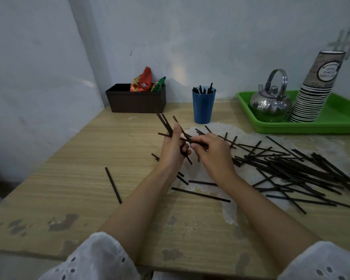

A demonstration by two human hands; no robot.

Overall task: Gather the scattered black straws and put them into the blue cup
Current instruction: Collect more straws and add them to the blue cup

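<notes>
In the head view the step in hand looks like gathering: a small bundle of straws [166,123] is being built up in front of the blue cup [203,110], not yet carried to it. The left hand [173,147], just in front of the cup and slightly to its left, has its fingers curled round that bundle, whose upper ends fan out unevenly towards the cup. The right hand [212,152], touching or nearly touching the left, pinches one straw with bent fingers and lays it across the bundle. The cup stands upright at the back of the worktop [79,158] and already holds a few straws [203,90]. Most of the task remains, I judge: a dense pile of straws [291,168] lies in front and to the right of the cup, several loose ones lie under the forearms, and a lone straw [113,184] lies well to the cup's left. The next move probably calls for squaring the fanned ends so the bundle fits the cup's mouth, then lifting it over the rim. A green tray [341,122] with a kettle [271,104] sits right of the cup.
</notes>
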